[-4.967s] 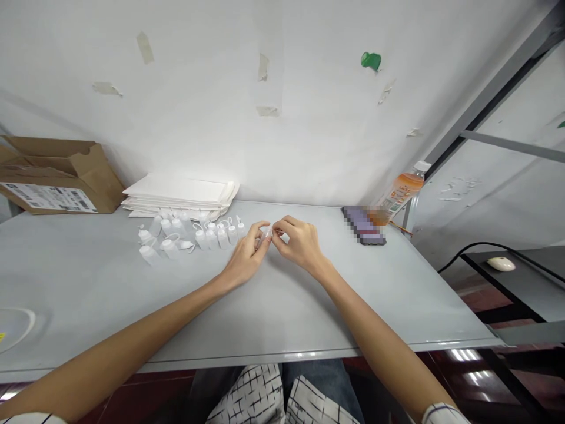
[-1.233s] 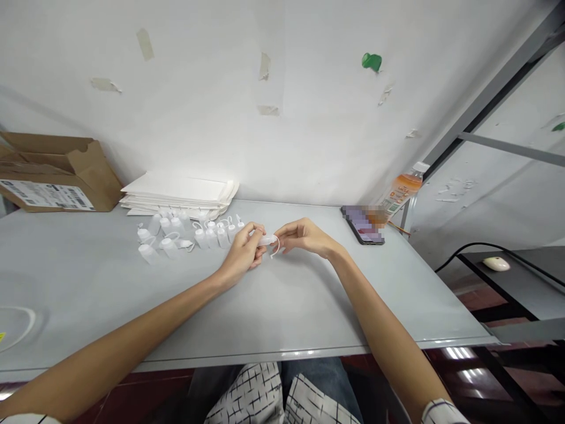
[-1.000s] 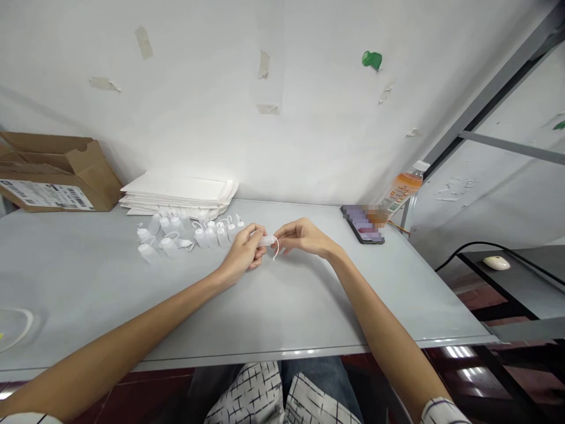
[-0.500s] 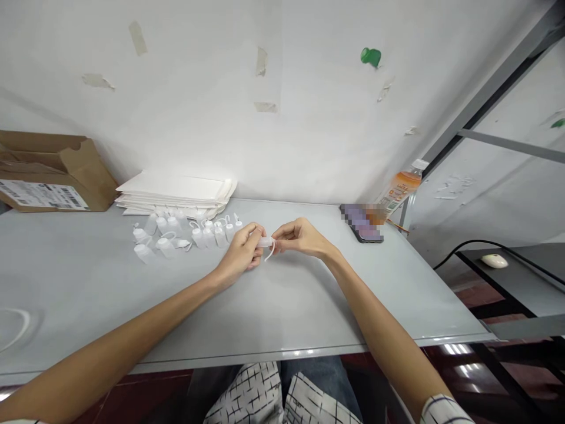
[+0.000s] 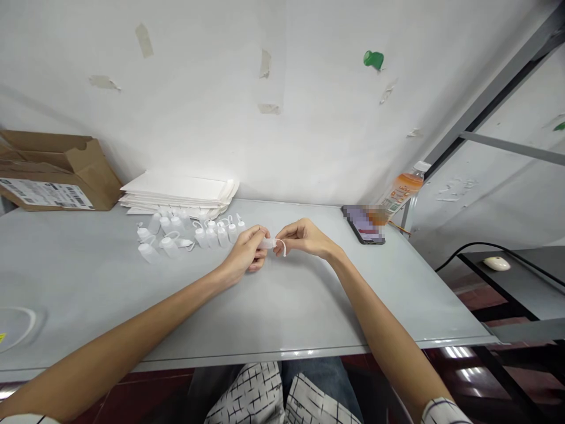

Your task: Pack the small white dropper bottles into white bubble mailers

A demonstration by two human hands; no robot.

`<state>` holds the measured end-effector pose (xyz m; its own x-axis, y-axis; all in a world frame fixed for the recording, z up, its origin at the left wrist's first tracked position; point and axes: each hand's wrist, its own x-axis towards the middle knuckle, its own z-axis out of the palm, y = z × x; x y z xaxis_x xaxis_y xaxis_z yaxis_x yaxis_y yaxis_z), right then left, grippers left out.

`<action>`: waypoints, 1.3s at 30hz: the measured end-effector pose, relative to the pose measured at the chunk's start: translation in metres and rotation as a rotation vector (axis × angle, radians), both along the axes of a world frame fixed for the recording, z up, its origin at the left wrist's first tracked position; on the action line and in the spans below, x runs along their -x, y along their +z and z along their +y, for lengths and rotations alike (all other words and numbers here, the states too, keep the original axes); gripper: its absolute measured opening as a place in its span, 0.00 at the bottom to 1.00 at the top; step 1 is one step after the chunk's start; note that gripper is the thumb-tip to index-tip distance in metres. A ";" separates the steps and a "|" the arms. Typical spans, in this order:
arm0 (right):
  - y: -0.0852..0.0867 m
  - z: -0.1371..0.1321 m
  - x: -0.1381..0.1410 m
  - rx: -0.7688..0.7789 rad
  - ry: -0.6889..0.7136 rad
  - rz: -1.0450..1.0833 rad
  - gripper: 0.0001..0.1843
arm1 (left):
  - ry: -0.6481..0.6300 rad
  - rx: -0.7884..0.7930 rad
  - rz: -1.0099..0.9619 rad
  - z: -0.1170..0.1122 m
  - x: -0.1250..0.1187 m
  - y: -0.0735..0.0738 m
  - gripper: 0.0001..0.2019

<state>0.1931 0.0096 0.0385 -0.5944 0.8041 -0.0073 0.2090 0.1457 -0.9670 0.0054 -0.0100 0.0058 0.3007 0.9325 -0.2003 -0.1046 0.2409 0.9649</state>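
Head view: small white plastic squeeze bottle [image 5: 266, 244] lies level between the hands, long axis running hand to hand, left hand [image 5: 242, 251] pinching one end, right hand [image 5: 304, 238] closed on the looped strap [image 5: 282, 247] at the other.

Bright, even room light. Glare whitens the wall [image 5: 189, 159] above the paper stack [image 5: 179, 194]. Shadows faint. Counter [image 5: 309, 352] edge bows with wide-angle distortion; phone [image 5: 362, 224] pixelated.

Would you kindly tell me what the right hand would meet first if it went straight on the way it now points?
The right hand would first meet the small white plastic bottle held in the left hand, already at its fingertips, though depth is unclear.
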 end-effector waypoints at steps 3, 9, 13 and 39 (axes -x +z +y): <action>-0.001 0.000 0.001 0.016 0.003 -0.009 0.08 | -0.005 -0.022 0.015 0.001 0.000 -0.002 0.08; -0.007 0.003 0.003 -0.019 0.001 -0.015 0.08 | -0.002 -0.094 0.041 0.001 0.001 -0.005 0.09; -0.009 0.004 0.005 -0.045 -0.011 -0.012 0.11 | 0.001 -0.080 0.060 -0.001 0.001 -0.002 0.09; -0.001 -0.003 0.010 -0.044 -0.095 0.246 0.22 | 0.097 -0.686 0.298 -0.006 0.006 -0.010 0.12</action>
